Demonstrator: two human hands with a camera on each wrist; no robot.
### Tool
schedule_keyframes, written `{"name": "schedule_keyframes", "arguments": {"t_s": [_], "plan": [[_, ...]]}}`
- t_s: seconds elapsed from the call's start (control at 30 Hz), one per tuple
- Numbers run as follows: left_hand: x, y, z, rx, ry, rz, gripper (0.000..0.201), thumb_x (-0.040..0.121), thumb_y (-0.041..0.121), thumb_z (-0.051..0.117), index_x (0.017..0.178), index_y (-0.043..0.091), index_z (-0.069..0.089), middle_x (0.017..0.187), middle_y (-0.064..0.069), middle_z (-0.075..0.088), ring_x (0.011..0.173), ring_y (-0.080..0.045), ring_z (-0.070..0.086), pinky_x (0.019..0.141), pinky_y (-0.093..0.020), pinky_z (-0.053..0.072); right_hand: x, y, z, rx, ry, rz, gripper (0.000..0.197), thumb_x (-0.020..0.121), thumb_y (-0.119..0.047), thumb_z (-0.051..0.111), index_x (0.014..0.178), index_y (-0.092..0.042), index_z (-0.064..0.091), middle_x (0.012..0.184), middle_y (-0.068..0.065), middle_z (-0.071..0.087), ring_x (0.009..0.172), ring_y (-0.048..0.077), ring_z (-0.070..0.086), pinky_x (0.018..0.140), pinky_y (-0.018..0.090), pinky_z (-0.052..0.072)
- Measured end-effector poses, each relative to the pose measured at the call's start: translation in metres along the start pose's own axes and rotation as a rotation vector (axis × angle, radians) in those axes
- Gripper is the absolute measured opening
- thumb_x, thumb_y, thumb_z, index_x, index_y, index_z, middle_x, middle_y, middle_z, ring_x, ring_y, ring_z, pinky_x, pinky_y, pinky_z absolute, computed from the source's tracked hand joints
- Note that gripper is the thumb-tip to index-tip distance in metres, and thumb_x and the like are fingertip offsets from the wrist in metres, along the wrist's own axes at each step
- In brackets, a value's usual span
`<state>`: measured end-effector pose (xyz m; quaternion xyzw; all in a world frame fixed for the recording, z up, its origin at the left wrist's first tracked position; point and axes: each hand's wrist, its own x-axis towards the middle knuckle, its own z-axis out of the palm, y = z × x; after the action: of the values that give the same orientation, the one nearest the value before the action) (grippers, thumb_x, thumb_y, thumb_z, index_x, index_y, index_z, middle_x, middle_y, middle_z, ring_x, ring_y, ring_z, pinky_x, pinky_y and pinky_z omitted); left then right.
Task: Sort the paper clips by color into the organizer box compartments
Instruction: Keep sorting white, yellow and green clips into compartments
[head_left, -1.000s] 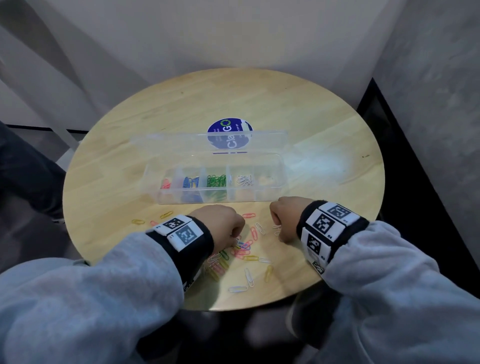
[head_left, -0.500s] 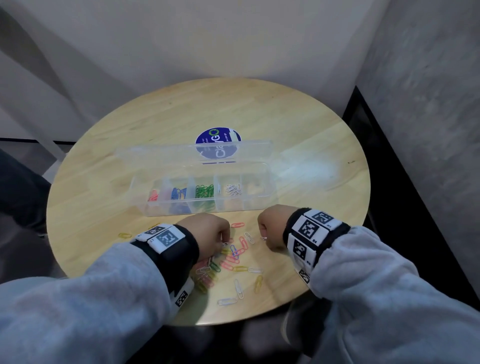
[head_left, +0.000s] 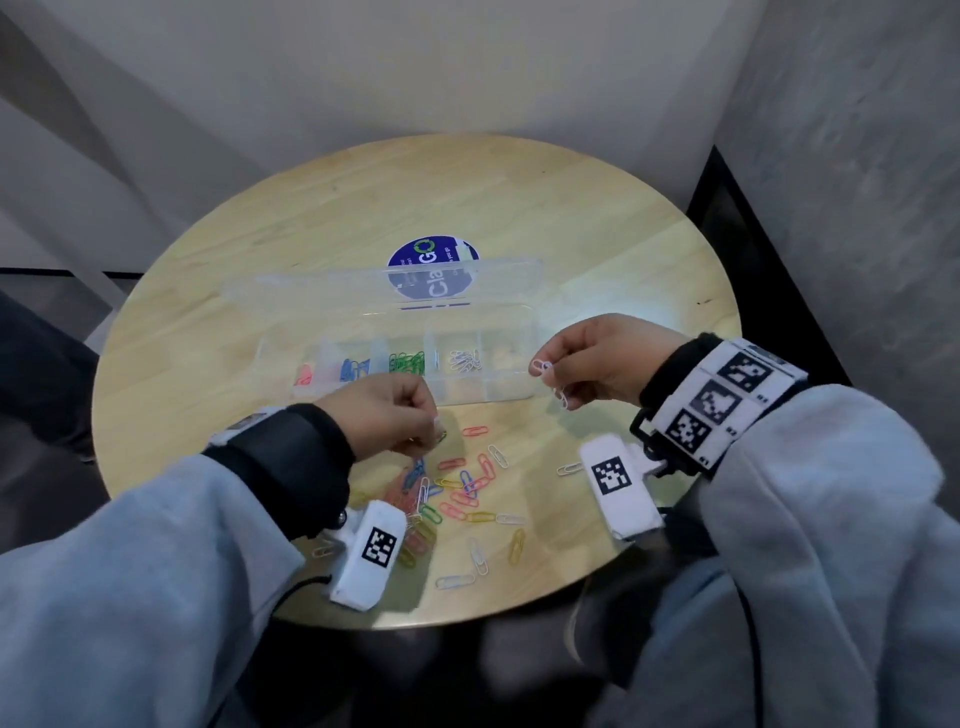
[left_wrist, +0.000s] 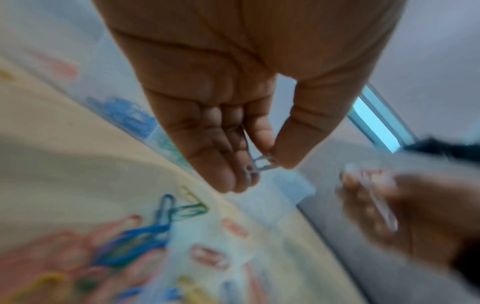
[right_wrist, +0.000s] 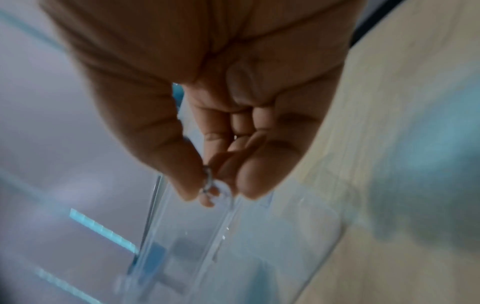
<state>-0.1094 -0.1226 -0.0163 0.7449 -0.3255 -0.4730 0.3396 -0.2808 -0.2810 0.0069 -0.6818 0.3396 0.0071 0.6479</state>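
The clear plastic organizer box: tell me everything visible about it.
The clear plastic organizer box lies flat on the round wooden table, long side toward the person. Its hinged lid stands open behind. Dividers form a row of compartments holding, left to right, red, blue, green and white clips; the last looks yellowish. The right hand hovers at its right end.

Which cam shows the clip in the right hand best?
Head view: the white paper clips pinched in the right hand stand sharp beside the organizer box. Right wrist view shows only a blurred loop at the fingertips. Left wrist view shows that hand smeared, the clips a pale streak.
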Motion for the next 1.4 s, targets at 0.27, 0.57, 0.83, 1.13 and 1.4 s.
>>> {"name": "schedule_keyframes", "arguments": {"t_s": [0.27,0.57,0.83,1.13,1.4], "plan": [[-0.009,0.012,0.001,-0.45,-0.062,-0.091,0.031,0.091,-0.006,0.033,0.09,0.009,0.059,0.062,-0.007,0.057,0.046,-0.012,0.059,0.046,-0.019,0.052,0.009,0.011,0.005,0.556,-0.022,0.166,0.024,0.089,-0.01,0.037,0.069,-0.011,0.05,0.064,0.002,0.045,0.046,0.01,0.046,0.04,0.014,0.038],[0.001,0.016,0.033,0.587,0.018,0.049,0.003,0.083,0.027,0.064,0.082,0.027,0.061,0.066,0.012,0.051,0.064,-0.008,0.05,0.06,-0.021,0.038,0.001,0.007,0.003,-0.448,0.063,0.162,0.015,0.086,-0.01,0.053,0.072,-0.015,0.051,0.07,0.002,0.052,0.061,0.016,0.05,0.057,0.023,0.043],[0.017,0.022,0.062,1.133,-0.036,0.181,0.028,0.086,0.022,0.057,0.113,0.027,0.058,0.116,-0.001,0.058,0.109,-0.022,0.055,0.089,-0.032,0.045,-0.005,0.015,0.023,-1.117,-0.075,0.216,0.008,0.082,-0.016,0.061,0.085,-0.02,0.054,0.077,-0.005,0.051,0.075,0.016,0.05,0.054,0.023,0.037],[0.023,0.016,0.063,1.074,-0.04,0.1,0.008,0.083,0.022,0.061,0.08,0.025,0.054,0.073,0.008,0.049,0.079,-0.016,0.048,0.064,-0.023,0.034,0.011,0.027,0.04,-1.331,-0.153,0.229,0.011,0.086,-0.016,0.058,0.076,-0.021,0.055,0.075,-0.001,0.048,0.077,0.017,0.047,0.047,0.018,0.03],[0.01,0.013,0.038,0.015,-0.068,-0.102,0.032,0.083,-0.007,0.05,0.06,0.013,0.041,0.062,-0.01,0.058,0.051,-0.018,0.051,0.05,-0.023,0.043,0.004,0.013,0.009,-0.514,-0.047,0.181,0.018,0.081,-0.003,0.059,0.066,-0.01,0.054,0.068,0.008,0.062,0.064,0.02,0.059,0.071,0.029,0.052]]}}
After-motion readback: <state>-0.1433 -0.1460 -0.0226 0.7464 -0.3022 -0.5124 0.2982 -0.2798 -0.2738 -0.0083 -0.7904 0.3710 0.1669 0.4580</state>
